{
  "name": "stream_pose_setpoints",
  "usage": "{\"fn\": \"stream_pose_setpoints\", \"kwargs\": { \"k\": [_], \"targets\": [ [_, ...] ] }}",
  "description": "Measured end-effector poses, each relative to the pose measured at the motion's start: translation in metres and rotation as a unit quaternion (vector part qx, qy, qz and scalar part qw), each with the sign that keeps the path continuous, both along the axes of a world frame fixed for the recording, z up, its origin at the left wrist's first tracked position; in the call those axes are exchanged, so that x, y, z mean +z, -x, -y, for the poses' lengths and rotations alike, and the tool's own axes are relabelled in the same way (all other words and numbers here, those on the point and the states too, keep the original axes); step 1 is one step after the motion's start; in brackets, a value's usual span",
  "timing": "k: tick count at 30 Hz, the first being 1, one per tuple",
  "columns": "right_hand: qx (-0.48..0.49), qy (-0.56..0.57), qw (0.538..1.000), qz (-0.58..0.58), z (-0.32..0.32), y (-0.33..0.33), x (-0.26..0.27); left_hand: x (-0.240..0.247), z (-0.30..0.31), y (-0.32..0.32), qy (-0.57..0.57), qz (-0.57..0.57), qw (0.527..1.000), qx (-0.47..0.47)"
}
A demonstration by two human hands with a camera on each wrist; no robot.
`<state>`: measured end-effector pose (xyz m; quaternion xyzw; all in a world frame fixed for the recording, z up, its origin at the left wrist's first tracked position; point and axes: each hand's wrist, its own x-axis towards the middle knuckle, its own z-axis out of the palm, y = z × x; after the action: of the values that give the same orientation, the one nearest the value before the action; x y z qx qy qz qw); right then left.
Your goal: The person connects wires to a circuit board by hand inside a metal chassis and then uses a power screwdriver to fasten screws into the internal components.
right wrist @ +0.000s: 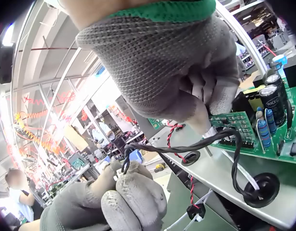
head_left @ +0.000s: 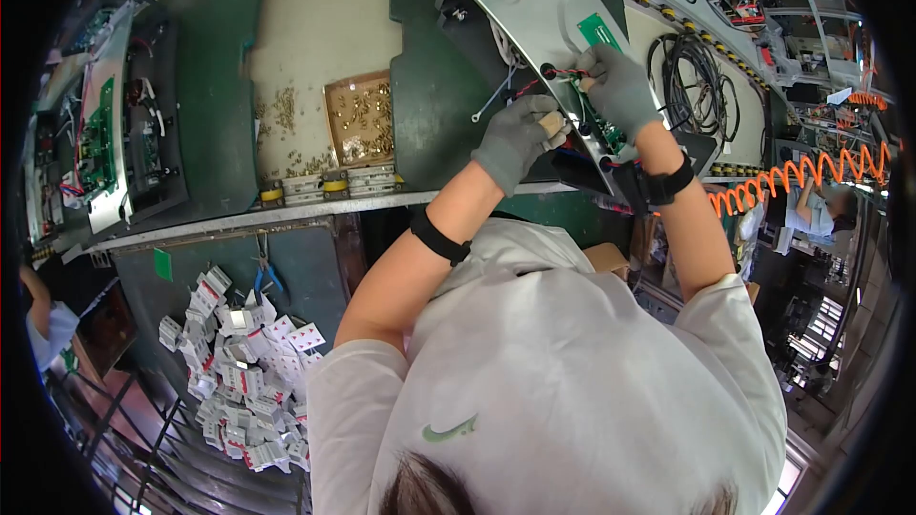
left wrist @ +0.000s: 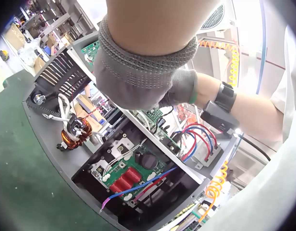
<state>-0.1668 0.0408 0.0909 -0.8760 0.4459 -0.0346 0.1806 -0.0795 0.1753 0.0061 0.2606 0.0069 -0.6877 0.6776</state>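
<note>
In the head view both gloved hands work over an open metal-panelled unit (head_left: 544, 10) with circuit boards. My left hand (head_left: 520, 138) is near the panel's edge. The right wrist view shows its thumb and fingers pinching the end of a black twisted cable (right wrist: 174, 148), where a small white tip shows. Across the panel, my right hand (head_left: 620, 91) is at the green circuit board (right wrist: 278, 149); its thumb and fingers pinch a small white plug (right wrist: 210, 133) at the board's edge. The black cable runs past that thumb to a black grommet (right wrist: 262, 189).
Blue and red wires (left wrist: 143, 186) and a copper coil (left wrist: 77, 134) sit inside the unit. A box of brass pieces (head_left: 359, 119) lies left of it. A second unit (head_left: 110, 133) stands far left. Blue-handled pliers (head_left: 269, 277) lie beside heaped white-and-grey parts (head_left: 243, 372).
</note>
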Motion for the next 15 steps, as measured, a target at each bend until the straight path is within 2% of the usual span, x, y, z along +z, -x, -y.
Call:
{"fn": "stream_pose_setpoints", "kwargs": {
  "k": [1, 2, 3, 4, 5, 7, 9, 13, 15],
  "targets": [
    [-0.005, -0.061, 0.994, 0.086, -0.003, 0.003, 0.000, -0.001, 0.001, -0.001, 0.012, 0.003, 1.000, 0.010],
    [0.118, 0.129, 0.980, 0.092, -0.019, 0.005, 0.007, -0.002, 0.000, 0.000, 0.031, 0.052, 0.998, 0.029],
    [0.108, 0.175, 0.975, 0.080, -0.031, 0.011, 0.007, 0.001, 0.000, -0.002, 0.036, 0.057, 0.997, 0.033],
    [0.135, 0.113, 0.968, 0.176, -0.042, 0.015, 0.015, 0.005, -0.002, -0.004, 0.040, 0.115, 0.991, 0.050],
    [0.132, 0.115, 0.968, 0.178, -0.052, 0.018, 0.025, 0.009, -0.005, -0.005, 0.042, 0.172, 0.982, 0.062],
    [0.083, -0.073, 0.992, 0.061, -0.066, 0.026, 0.043, 0.014, -0.006, -0.005, 0.050, 0.188, 0.979, 0.067],
    [0.060, -0.081, 0.989, 0.105, -0.065, 0.033, 0.035, 0.011, -0.003, -0.002, 0.024, 0.177, 0.983, 0.038],
    [0.079, -0.016, 0.989, 0.120, -0.061, 0.040, 0.028, 0.008, 0.001, 0.003, 0.066, 0.166, 0.983, 0.034],
    [0.037, -0.089, 0.986, 0.136, -0.062, 0.041, 0.027, 0.022, 0.001, -0.002, 0.025, 0.203, 0.978, 0.030]
  ]
}}
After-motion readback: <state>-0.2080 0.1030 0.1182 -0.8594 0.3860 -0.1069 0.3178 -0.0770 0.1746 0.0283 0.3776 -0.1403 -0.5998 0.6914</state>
